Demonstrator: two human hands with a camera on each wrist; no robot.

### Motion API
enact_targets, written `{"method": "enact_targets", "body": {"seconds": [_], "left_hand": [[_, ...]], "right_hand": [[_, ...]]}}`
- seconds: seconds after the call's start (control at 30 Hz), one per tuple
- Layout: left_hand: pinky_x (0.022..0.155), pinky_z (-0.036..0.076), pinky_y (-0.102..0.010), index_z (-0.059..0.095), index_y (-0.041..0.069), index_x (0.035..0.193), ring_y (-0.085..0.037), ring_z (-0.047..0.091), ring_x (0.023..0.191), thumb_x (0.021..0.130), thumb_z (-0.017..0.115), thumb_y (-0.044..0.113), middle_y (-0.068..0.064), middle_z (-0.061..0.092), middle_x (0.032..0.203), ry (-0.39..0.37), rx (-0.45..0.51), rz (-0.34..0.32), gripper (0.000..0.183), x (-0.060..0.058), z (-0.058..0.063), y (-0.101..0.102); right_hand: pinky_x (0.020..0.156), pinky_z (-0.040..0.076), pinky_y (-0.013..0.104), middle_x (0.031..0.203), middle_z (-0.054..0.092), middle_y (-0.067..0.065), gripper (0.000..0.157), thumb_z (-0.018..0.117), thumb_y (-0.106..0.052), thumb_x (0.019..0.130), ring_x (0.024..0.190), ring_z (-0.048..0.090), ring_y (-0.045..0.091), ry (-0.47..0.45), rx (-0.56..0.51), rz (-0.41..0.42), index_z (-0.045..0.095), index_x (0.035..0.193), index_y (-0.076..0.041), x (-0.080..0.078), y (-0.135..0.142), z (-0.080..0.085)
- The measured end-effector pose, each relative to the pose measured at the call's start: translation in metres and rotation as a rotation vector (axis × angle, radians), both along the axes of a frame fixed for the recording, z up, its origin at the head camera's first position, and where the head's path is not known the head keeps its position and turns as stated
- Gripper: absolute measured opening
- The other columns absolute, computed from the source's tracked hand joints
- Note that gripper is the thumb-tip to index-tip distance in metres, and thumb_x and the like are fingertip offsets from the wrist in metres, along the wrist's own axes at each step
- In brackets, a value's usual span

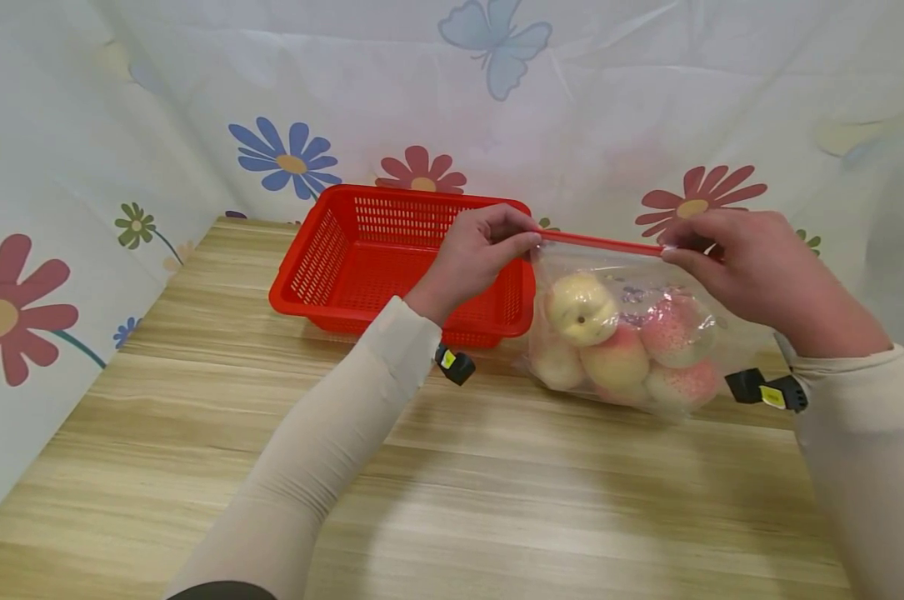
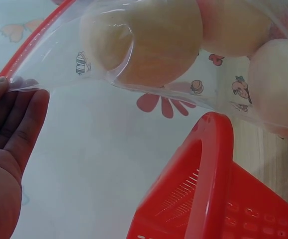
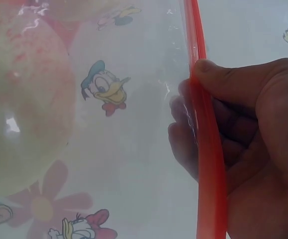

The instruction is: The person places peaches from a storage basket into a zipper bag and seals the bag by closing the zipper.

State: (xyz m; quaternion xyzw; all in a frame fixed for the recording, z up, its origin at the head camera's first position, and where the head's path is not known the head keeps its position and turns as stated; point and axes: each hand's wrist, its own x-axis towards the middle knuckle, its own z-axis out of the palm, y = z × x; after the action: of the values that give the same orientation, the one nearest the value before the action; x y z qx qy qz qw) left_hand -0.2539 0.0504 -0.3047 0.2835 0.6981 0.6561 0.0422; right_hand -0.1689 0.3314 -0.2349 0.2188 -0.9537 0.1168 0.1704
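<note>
A clear zip bag (image 1: 631, 271) with a red top strip stands upright, filled with several peaches (image 1: 615, 357) in yellow and pink. My left hand (image 1: 476, 254) pinches the strip's left end between thumb and fingers. Farther along the same red strip (image 3: 211, 164), my right hand (image 1: 751, 267) pinches it with the thumb on one face and fingers behind. Cartoon figures are printed on the bag's film, as the right wrist view shows. In the left wrist view, the left hand (image 2: 9, 122) holds the bag's upper corner, with peaches hanging beside it.
A red plastic basket (image 1: 290, 304) with slotted walls stands on the wooden table (image 1: 422, 500), just left of the bag and partly behind my left forearm. Behind the table hangs a white cloth (image 1: 586, 125) printed with flowers and a butterfly.
</note>
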Motion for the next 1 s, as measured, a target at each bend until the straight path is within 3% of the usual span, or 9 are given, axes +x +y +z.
{"method": "enact_targets", "body": {"seconds": [0.2, 0.43, 0.57, 0.67, 0.87, 1.0], "left_hand": [[0.084, 0.057, -0.030, 0.069, 0.007, 0.105, -0.023, 0.066, 0.083, 0.090, 0.068, 0.017, -0.010, 0.070, 0.093, -0.017, -0.006, 0.004, 0.018, 0.000, 0.000, 0.000], [0.082, 0.058, -0.033, 0.068, 0.004, 0.104, -0.025, 0.067, 0.081, 0.090, 0.068, 0.014, -0.019, 0.069, 0.096, -0.025, 0.041, -0.022, 0.018, 0.000, -0.002, 0.000], [0.082, 0.059, -0.034, 0.068, 0.003, 0.104, -0.025, 0.068, 0.081, 0.090, 0.068, 0.014, -0.018, 0.069, 0.097, -0.043, 0.050, -0.025, 0.018, 0.000, -0.002, 0.001], [0.082, 0.059, -0.034, 0.068, 0.004, 0.105, -0.025, 0.068, 0.082, 0.090, 0.068, 0.014, -0.015, 0.070, 0.096, -0.044, 0.044, -0.020, 0.018, 0.000, -0.002, 0.000], [0.081, 0.059, -0.035, 0.068, 0.003, 0.104, -0.026, 0.068, 0.081, 0.090, 0.068, 0.014, -0.021, 0.068, 0.099, -0.044, 0.056, -0.028, 0.018, 0.000, -0.002, 0.000], [0.081, 0.059, -0.035, 0.068, 0.003, 0.104, -0.026, 0.068, 0.080, 0.090, 0.068, 0.014, -0.015, 0.070, 0.095, -0.039, 0.057, -0.031, 0.018, -0.001, -0.003, 0.000]], "right_hand": [[0.067, 0.038, 0.011, 0.083, 0.068, -0.001, 0.016, 0.075, -0.009, 0.082, 0.070, 0.053, 0.007, -0.008, 0.003, -0.021, 0.071, 0.097, -0.014, 0.003, 0.004, 0.000], [0.062, 0.042, 0.021, 0.080, 0.068, 0.001, 0.015, 0.075, -0.012, 0.083, 0.066, 0.051, 0.009, -0.035, 0.028, -0.054, 0.070, 0.097, -0.012, 0.006, 0.009, 0.001], [0.062, 0.041, 0.021, 0.079, 0.068, 0.001, 0.013, 0.076, -0.013, 0.083, 0.065, 0.050, 0.005, -0.038, 0.020, -0.067, 0.070, 0.095, -0.012, 0.006, 0.011, 0.001], [0.061, 0.039, 0.017, 0.078, 0.068, 0.001, 0.014, 0.077, -0.013, 0.082, 0.064, 0.048, 0.002, -0.023, 0.013, -0.068, 0.070, 0.095, -0.012, 0.006, 0.013, 0.001], [0.061, 0.034, 0.010, 0.076, 0.068, 0.001, 0.014, 0.077, -0.011, 0.081, 0.064, 0.045, -0.002, -0.006, -0.011, -0.068, 0.071, 0.093, -0.012, 0.009, 0.015, 0.001], [0.060, 0.034, 0.010, 0.076, 0.068, 0.002, 0.015, 0.077, -0.010, 0.080, 0.063, 0.045, -0.004, -0.009, -0.019, -0.072, 0.071, 0.093, -0.011, 0.010, 0.018, 0.001]]}}
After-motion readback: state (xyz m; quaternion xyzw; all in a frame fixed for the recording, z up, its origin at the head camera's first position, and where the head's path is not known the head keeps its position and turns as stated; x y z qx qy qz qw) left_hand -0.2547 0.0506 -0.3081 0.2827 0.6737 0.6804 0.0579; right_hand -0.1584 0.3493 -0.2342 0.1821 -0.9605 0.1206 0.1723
